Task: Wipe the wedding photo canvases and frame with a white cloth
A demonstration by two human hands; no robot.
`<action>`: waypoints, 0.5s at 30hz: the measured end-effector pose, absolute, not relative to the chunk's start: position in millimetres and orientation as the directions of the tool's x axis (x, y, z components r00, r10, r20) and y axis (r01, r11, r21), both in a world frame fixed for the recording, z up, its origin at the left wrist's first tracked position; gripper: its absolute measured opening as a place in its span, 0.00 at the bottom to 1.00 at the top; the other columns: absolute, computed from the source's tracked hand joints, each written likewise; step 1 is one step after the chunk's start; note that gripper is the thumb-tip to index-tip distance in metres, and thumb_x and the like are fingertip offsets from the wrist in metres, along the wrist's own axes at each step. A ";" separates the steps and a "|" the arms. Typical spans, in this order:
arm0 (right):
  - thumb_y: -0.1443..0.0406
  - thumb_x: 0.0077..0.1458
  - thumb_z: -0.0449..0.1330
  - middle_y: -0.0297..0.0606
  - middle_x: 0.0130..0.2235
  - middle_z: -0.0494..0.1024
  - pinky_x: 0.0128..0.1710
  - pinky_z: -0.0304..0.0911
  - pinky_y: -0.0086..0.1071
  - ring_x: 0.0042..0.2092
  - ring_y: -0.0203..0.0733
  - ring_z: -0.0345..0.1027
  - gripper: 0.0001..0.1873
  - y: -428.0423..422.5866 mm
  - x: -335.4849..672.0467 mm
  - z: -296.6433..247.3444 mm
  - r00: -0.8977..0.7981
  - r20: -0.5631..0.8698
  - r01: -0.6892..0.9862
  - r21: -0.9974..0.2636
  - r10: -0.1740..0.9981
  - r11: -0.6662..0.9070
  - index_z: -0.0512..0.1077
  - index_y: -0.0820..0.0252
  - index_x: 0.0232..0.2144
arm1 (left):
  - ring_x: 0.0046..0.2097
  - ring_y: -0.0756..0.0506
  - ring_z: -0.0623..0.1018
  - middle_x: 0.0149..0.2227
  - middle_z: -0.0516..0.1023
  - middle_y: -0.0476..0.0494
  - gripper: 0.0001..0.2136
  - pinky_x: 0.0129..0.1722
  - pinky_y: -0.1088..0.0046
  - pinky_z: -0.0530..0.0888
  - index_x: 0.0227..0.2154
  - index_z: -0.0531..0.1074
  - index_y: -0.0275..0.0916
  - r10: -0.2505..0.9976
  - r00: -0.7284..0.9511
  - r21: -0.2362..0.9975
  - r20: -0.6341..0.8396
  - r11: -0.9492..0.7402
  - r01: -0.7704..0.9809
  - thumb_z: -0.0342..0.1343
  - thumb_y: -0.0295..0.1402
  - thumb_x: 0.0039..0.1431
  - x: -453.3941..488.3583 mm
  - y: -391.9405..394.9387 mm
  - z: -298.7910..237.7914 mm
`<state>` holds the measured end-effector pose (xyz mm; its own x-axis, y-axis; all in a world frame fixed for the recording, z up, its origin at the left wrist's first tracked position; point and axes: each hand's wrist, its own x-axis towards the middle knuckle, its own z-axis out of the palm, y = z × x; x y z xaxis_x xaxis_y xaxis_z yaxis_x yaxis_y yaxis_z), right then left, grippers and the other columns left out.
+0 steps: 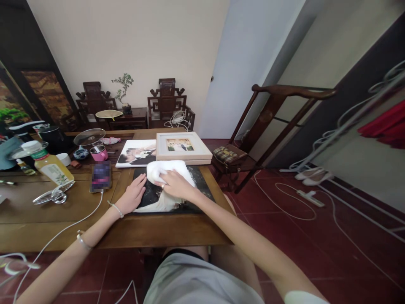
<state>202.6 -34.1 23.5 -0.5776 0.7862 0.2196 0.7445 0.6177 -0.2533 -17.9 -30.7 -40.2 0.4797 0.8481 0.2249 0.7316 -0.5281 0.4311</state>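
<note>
A dark photo panel (204,185) with a pale dress-like shape printed on it lies flat near the front edge of the wooden table. My right hand (175,184) presses a folded white towel (181,167) onto the panel's upper middle, fingers gripping into the cloth and a ring showing. Resting at the panel's left edge, my left hand (134,196) lies flat with its fingers stretched out. The towel and my right forearm hide part of the print.
Behind the panel are a pale-framed picture (202,148) and another photo panel (131,160). To the left are a phone (100,177) on a charging cable, a bottle of yellow liquid (55,169) and a pink cup (99,155). A wooden chair (265,109) stands at right.
</note>
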 end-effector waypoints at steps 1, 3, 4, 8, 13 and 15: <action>0.61 0.64 0.47 0.47 0.49 0.74 0.50 0.54 0.40 0.51 0.51 0.65 0.17 -27.5 199.2 24.8 -0.562 0.217 0.758 -0.254 0.799 0.601 0.73 0.61 0.43 | 0.66 0.41 0.52 0.65 0.52 0.33 0.25 0.63 0.55 0.53 0.61 0.54 0.33 0.848 0.481 0.431 0.224 -0.529 0.731 0.35 0.38 0.65 -18.2 -30.6 -40.1; 0.61 0.63 0.47 0.46 0.48 0.75 0.48 0.55 0.38 0.50 0.51 0.65 0.16 -20.8 194.9 26.6 -0.538 0.208 0.775 -0.258 0.817 0.577 0.73 0.61 0.42 | 0.66 0.41 0.52 0.65 0.52 0.34 0.25 0.63 0.55 0.53 0.61 0.54 0.33 0.847 0.483 0.429 0.222 -0.530 0.732 0.35 0.38 0.65 -18.7 -30.2 -40.2; 0.61 0.63 0.47 0.46 0.47 0.75 0.48 0.55 0.38 0.50 0.50 0.66 0.16 -20.9 194.2 27.1 -0.531 0.204 0.780 -0.260 0.822 0.569 0.73 0.61 0.42 | 0.66 0.41 0.52 0.65 0.52 0.33 0.25 0.63 0.54 0.53 0.62 0.54 0.33 0.847 0.484 0.428 0.220 -0.530 0.732 0.35 0.38 0.65 -18.9 -29.9 -40.4; 0.62 0.63 0.48 0.48 0.46 0.75 0.48 0.56 0.40 0.48 0.51 0.67 0.16 -45.9 198.2 27.7 -0.539 0.179 0.783 -0.253 0.823 0.568 0.73 0.62 0.42 | 0.66 0.40 0.52 0.65 0.52 0.35 0.24 0.63 0.54 0.53 0.62 0.54 0.34 0.842 0.488 0.428 0.230 -0.538 0.726 0.36 0.38 0.65 -19.6 -29.4 -42.2; 0.66 0.60 0.49 0.49 0.49 0.73 0.55 0.50 0.48 0.58 0.53 0.57 0.14 -118.7 207.3 31.0 -0.600 0.111 0.751 -0.263 0.792 0.606 0.73 0.61 0.42 | 0.66 0.40 0.52 0.65 0.52 0.33 0.24 0.63 0.54 0.54 0.61 0.55 0.32 0.838 0.493 0.419 0.234 -0.544 0.727 0.35 0.37 0.65 -18.7 -30.0 -42.0; 0.65 0.59 0.51 0.49 0.50 0.73 0.57 0.47 0.49 0.60 0.52 0.54 0.13 -143.0 208.6 33.4 -0.609 0.087 0.739 -0.301 0.789 0.603 0.74 0.61 0.41 | 0.66 0.40 0.52 0.65 0.53 0.33 0.24 0.63 0.55 0.53 0.61 0.56 0.32 0.841 0.491 0.421 0.230 -0.540 0.729 0.35 0.37 0.65 -18.3 -30.7 -40.7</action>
